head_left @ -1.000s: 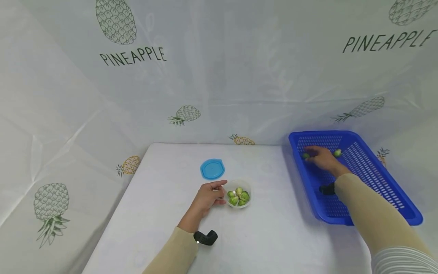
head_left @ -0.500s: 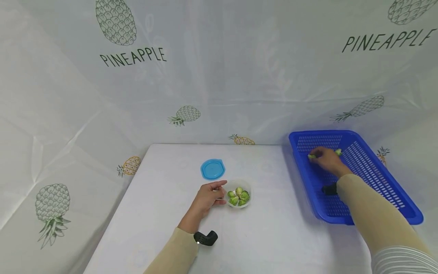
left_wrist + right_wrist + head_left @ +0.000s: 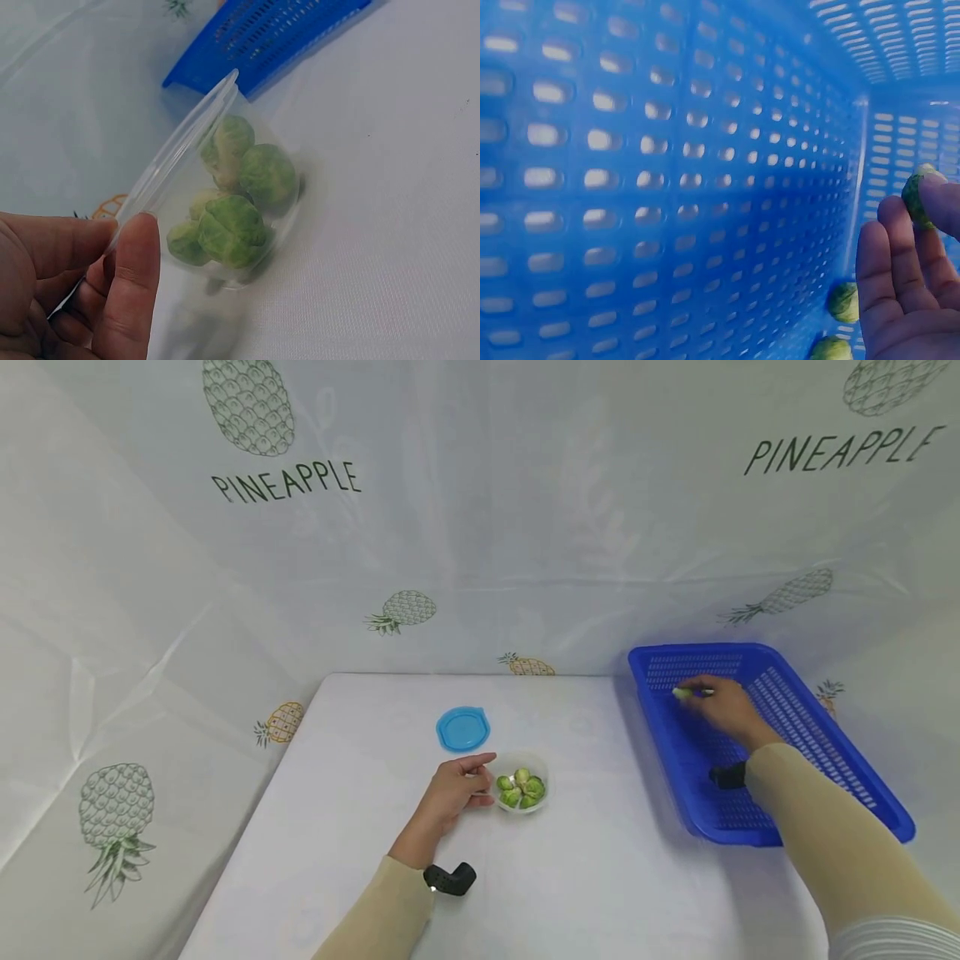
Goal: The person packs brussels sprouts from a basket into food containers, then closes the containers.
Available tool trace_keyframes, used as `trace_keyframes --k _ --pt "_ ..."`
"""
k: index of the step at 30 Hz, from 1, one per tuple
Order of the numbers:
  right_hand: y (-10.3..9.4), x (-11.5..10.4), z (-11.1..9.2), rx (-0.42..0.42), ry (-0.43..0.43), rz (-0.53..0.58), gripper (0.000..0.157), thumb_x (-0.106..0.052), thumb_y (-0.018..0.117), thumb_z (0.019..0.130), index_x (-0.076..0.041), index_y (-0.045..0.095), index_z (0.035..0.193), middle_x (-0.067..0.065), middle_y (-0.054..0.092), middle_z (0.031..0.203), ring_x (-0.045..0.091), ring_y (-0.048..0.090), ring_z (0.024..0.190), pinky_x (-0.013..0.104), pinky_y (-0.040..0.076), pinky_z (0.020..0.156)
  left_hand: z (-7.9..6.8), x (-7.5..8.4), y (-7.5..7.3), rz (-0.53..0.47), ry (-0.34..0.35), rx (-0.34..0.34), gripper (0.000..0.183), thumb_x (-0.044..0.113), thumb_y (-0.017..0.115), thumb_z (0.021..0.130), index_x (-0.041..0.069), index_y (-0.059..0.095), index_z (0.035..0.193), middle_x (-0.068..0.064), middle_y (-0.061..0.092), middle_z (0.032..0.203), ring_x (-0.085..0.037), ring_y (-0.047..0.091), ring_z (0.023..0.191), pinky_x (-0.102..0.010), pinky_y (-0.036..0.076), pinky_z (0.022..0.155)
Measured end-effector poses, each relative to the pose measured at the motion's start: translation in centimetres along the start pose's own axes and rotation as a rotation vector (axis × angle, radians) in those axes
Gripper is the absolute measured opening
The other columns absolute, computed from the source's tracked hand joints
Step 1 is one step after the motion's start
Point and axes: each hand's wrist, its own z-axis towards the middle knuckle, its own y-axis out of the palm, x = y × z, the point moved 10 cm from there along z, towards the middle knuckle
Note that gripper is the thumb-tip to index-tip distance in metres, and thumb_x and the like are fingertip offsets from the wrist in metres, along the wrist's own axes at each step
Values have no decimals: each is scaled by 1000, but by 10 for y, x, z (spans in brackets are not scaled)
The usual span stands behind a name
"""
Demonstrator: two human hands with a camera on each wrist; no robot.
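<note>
In the head view, my left hand (image 3: 453, 787) pinches the rim of a small clear plastic bowl (image 3: 543, 768) on the white table. Several Brussels sprouts (image 3: 231, 231) lie in the bowl, showing through its wall in the left wrist view. Over at the right, my right hand (image 3: 726, 710) is inside a blue slotted basket (image 3: 663, 764). Its thumb and fingers pinch a Brussels sprout (image 3: 915, 199). Two more sprouts, one a loose sprout (image 3: 844, 301) and the other a lower sprout (image 3: 831, 349), sit on the basket floor; the hand hides them in the head view.
A light blue lid (image 3: 462, 730) lies on the table just behind the bowl. White sheeting (image 3: 450, 527) printed with pineapples rises behind the table (image 3: 585, 893) and along its left side. The basket's raised walls surround the right hand.
The right hand now has a sprout pinched at its fingertips and has shifted slightly to the right inside the basket. The left hand stays at the bowl.
</note>
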Motion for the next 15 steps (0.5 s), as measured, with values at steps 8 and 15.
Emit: trace_keyframes --k 8,15 --pt "-2 -15 -11 -6 5 54 49 -25 65 106 3 56 145 32 55 146 51 54 132 49 57 93 2 -2 0 -12 2 -5 45 0 64 100 7 65 144 -4 57 102 -15 66 80 -27 66 76" --pt "-6 -27 -20 24 21 99 49 -30 65 106 -3 59 146 28 59 145 46 58 129 56 54 98 3 0 1 -20 8 -5 47 -3 62 99 4 63 145 -6 57 103 -16 65 81 -25 65 74"
